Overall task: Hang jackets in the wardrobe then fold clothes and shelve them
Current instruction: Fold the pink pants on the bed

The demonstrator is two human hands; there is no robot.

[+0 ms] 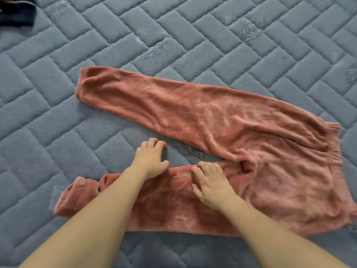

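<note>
Two legs of the pink trousers [202, 113] lay splayed on the quilted mattress [251, 45], ready for folding. Our right hand [210, 182] pressed flat, smoothing the near leg; left hand [150, 157] loosely curled, seemingly on bare mattress.

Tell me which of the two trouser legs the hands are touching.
The near leg, the lower one in the picture. The right hand rests on it and the left hand is at its upper edge. The far leg lies untouched.
</note>
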